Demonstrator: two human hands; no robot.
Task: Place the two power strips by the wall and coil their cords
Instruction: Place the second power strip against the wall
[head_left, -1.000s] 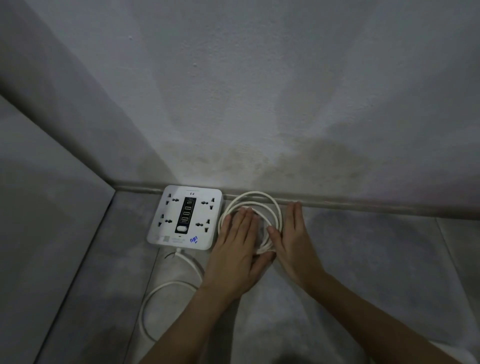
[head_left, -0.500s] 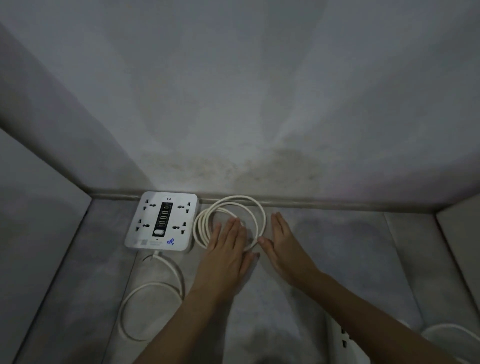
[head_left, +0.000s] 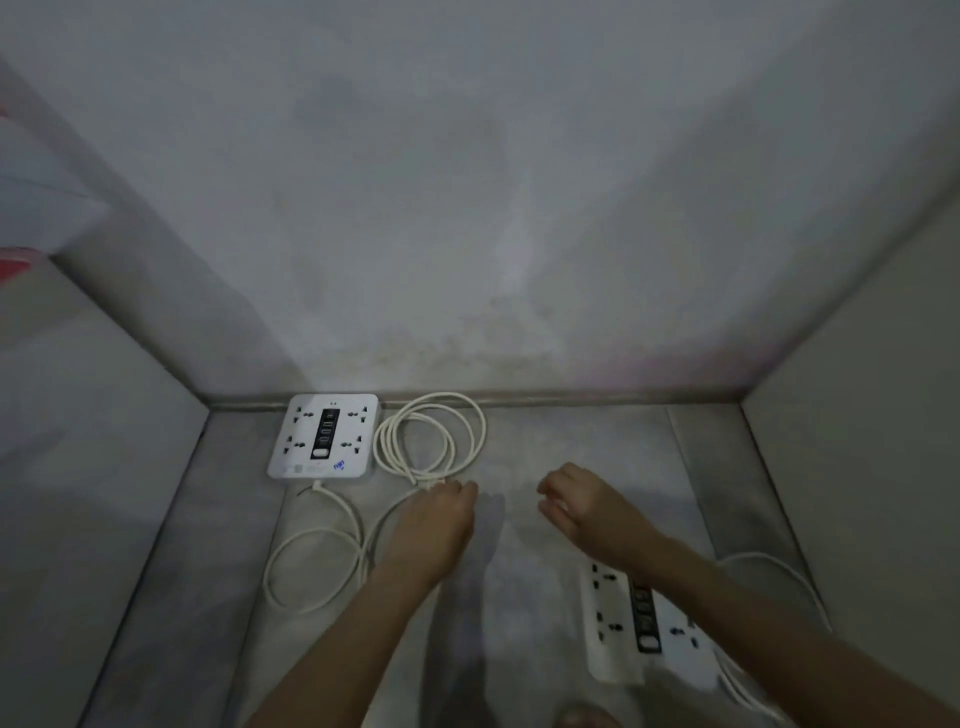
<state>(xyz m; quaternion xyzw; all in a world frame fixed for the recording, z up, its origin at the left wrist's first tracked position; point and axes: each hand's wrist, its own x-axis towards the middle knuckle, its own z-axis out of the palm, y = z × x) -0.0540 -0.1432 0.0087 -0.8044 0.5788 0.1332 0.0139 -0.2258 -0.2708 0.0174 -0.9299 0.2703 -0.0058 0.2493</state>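
Observation:
A white square power strip (head_left: 324, 437) lies flat against the foot of the wall. Its white cord sits coiled in loops (head_left: 431, 434) just to its right, and a loose length of it curves over the floor (head_left: 311, 566) in front. My left hand (head_left: 434, 525) hovers just below the coil, fingers loosely curled, holding nothing. Further right, my right hand (head_left: 582, 501) is raised above the floor, fingers half curled and empty. A second white power strip (head_left: 623, 629) lies on the floor under my right forearm, its cord (head_left: 779, 571) looping off to the right.
The grey wall (head_left: 467, 208) stands straight ahead with a low skirting strip (head_left: 571, 400) at its foot. Side walls close in at the left (head_left: 78, 415) and the right (head_left: 883, 364). A red and white thing (head_left: 15, 260) shows at the far left edge.
Both hands have lifted off the coiled cord and drawn back toward me. The view has pulled back, bringing the second power strip into sight at the lower right.

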